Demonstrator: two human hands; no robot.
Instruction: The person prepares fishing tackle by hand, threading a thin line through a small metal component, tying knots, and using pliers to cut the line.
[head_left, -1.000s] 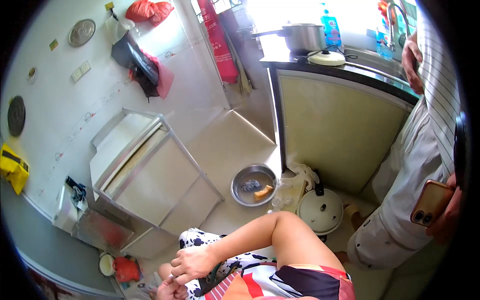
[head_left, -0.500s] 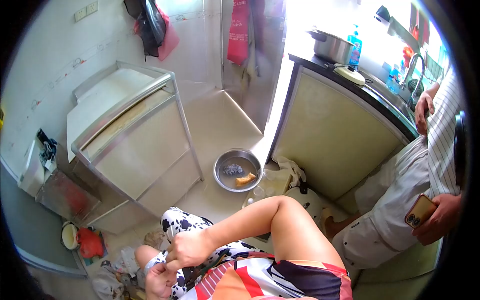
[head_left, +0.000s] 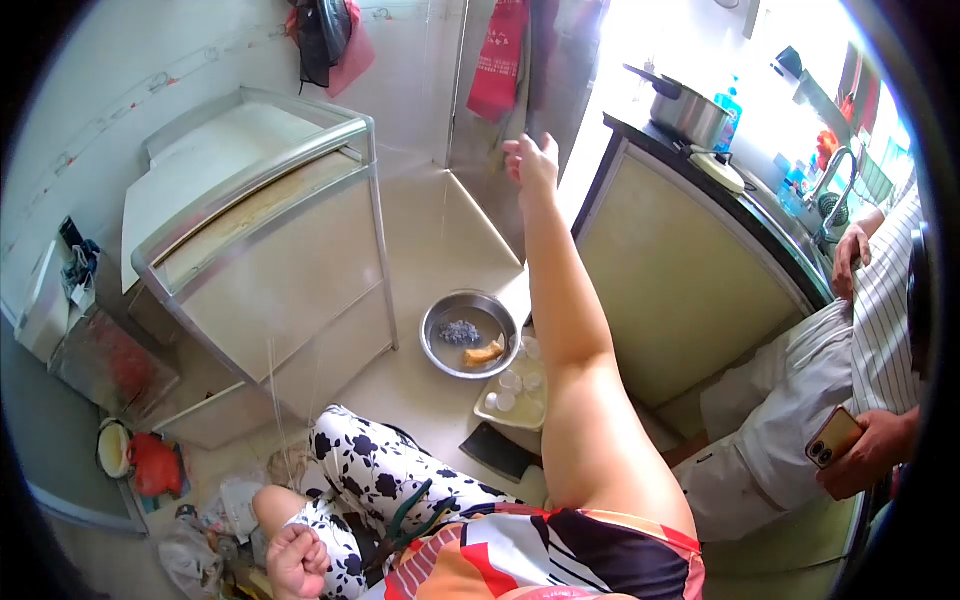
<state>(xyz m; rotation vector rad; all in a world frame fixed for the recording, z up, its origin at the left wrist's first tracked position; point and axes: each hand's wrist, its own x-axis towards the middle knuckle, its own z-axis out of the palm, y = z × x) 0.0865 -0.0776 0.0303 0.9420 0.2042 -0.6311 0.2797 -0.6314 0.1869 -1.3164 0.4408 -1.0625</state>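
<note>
My right hand (head_left: 532,162) is stretched far forward over the floor, close to the grey door panel, its fingers apart and nothing visible in them. Low at the left, my left hand (head_left: 298,560) is closed beside my knee; whatever it holds, if anything, is hidden. Thin pale strands (head_left: 278,400) rise above that knee, blurred. Green-handled pliers or scissors (head_left: 408,515) lie in my lap. On the floor ahead sits a metal basin (head_left: 432,362) with a grey-blue clump (head_left: 459,333) and a yellow-orange piece (head_left: 484,354) in it.
A tray of white round pieces (head_left: 515,390) and a dark cleaver (head_left: 498,452) lie near my legs. A framed cabinet (head_left: 290,250) stands left. At right, a person holding a phone (head_left: 833,437) stands by the counter, which bears a pot (head_left: 690,112).
My hands were together over my knee. The right has swung far forward and its fingers have opened, while the left stays low and closed. The cleaver and pliers or scissors now show more.
</note>
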